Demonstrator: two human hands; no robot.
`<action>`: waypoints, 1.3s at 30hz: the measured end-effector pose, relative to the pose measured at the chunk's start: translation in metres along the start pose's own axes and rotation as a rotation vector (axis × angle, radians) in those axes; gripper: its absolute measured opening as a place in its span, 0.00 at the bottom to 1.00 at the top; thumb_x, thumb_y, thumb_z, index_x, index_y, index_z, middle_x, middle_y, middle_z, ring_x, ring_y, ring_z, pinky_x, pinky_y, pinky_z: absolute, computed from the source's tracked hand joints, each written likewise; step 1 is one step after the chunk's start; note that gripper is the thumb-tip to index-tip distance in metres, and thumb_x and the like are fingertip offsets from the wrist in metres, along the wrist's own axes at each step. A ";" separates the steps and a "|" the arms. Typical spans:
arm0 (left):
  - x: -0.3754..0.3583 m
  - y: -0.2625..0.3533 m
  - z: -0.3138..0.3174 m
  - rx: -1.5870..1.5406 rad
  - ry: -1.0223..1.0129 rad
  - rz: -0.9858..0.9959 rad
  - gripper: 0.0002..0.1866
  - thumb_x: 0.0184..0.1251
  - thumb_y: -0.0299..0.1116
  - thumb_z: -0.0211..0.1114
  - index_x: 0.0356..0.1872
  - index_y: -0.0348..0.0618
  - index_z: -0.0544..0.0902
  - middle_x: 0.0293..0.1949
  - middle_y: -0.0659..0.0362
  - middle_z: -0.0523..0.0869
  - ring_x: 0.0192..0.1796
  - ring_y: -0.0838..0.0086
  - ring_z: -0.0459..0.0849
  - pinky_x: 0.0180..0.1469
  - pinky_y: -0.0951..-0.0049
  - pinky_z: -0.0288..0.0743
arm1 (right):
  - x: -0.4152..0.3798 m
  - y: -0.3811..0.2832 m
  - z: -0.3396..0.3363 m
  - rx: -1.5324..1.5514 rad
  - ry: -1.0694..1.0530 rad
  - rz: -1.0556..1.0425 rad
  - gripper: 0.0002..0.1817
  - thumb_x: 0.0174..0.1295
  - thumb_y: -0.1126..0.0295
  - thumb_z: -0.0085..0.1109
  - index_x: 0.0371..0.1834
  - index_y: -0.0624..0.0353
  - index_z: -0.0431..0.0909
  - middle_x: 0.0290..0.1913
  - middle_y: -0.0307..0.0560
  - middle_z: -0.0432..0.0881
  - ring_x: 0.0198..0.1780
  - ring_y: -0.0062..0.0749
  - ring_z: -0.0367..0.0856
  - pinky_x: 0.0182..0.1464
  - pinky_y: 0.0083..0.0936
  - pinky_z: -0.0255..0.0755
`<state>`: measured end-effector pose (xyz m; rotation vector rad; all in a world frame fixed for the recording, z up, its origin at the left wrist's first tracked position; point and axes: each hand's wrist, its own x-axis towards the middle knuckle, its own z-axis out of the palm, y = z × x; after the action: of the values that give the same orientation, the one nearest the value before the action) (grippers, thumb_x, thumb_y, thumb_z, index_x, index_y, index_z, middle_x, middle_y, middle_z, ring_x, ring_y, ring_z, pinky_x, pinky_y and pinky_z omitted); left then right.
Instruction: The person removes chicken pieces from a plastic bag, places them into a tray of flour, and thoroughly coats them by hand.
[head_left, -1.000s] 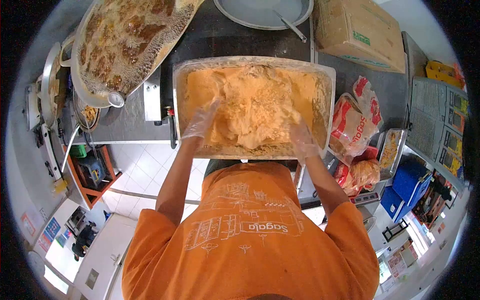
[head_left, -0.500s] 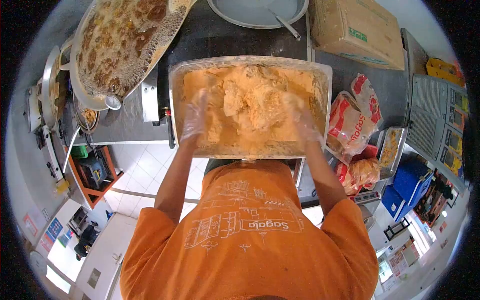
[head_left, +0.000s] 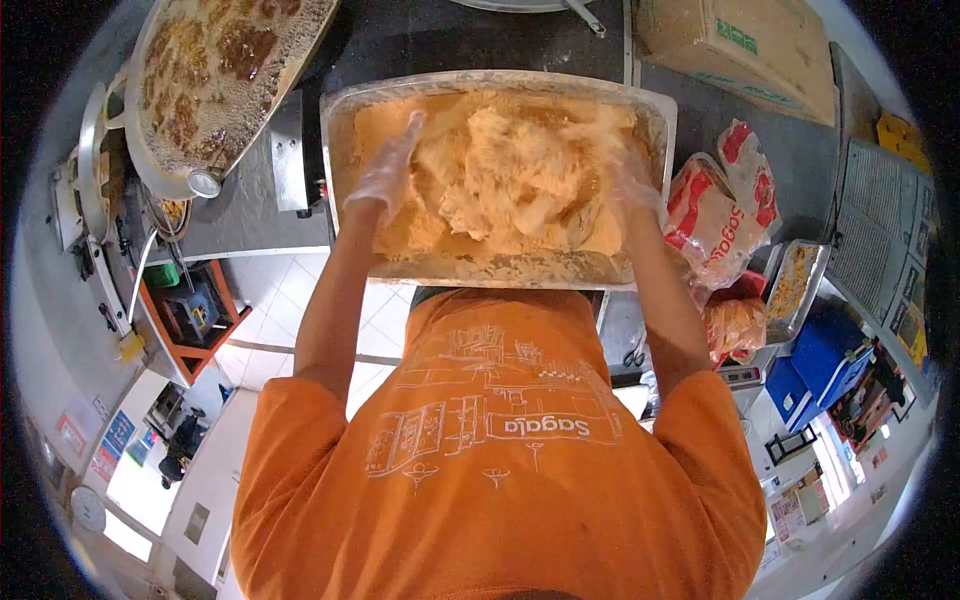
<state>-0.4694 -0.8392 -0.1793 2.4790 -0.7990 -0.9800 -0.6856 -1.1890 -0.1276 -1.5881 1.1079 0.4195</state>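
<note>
A large metal tray [head_left: 500,274] lies in front of me, full of orange flour with a heap of coated pieces [head_left: 515,175] in its middle. My left hand [head_left: 392,168], in a clear glove, is over the left part of the tray, fingers stretched out beside the heap, holding nothing. At the right side of the heap is my right hand [head_left: 625,180], also gloved. Its fingers are smeared by motion and partly lost against the floury pieces, so whether it holds any cannot be made out.
A wide pan of bubbling oil [head_left: 215,85] stands at the upper left. To the right are a cardboard box [head_left: 745,50], red and white plastic bags [head_left: 715,215] and a small metal tray of bits [head_left: 797,290]. A round pan's rim [head_left: 510,5] shows at the top.
The heap has shifted and spread in the tray. My left hand's fingers now show more clearly, stretched upward. The whole view has tilted, so the tray sits slightly higher.
</note>
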 end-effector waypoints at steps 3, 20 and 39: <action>0.014 -0.017 0.009 0.154 -0.163 -0.178 0.46 0.78 0.70 0.44 0.83 0.43 0.59 0.76 0.33 0.68 0.71 0.41 0.77 0.77 0.52 0.66 | -0.023 -0.014 0.004 -0.083 0.059 0.113 0.49 0.74 0.29 0.37 0.87 0.56 0.51 0.86 0.54 0.53 0.83 0.43 0.56 0.81 0.43 0.54; -0.053 -0.021 0.010 0.005 -0.160 -0.138 0.49 0.78 0.73 0.36 0.86 0.46 0.48 0.79 0.35 0.64 0.79 0.47 0.66 0.81 0.52 0.56 | 0.032 0.159 0.021 -0.435 -0.074 0.026 0.35 0.80 0.45 0.39 0.84 0.53 0.60 0.83 0.58 0.59 0.82 0.45 0.62 0.81 0.38 0.55; -0.058 0.047 -0.017 -0.255 -0.476 -0.279 0.44 0.79 0.64 0.43 0.85 0.44 0.51 0.81 0.44 0.60 0.79 0.53 0.58 0.78 0.51 0.56 | 0.042 0.190 0.073 -0.477 -0.125 0.183 0.43 0.75 0.34 0.43 0.83 0.53 0.62 0.78 0.58 0.70 0.75 0.50 0.72 0.77 0.41 0.64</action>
<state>-0.5099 -0.8376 -0.1145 2.1959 -0.4202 -1.6972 -0.8005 -1.1339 -0.2922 -1.8438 1.1124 0.9487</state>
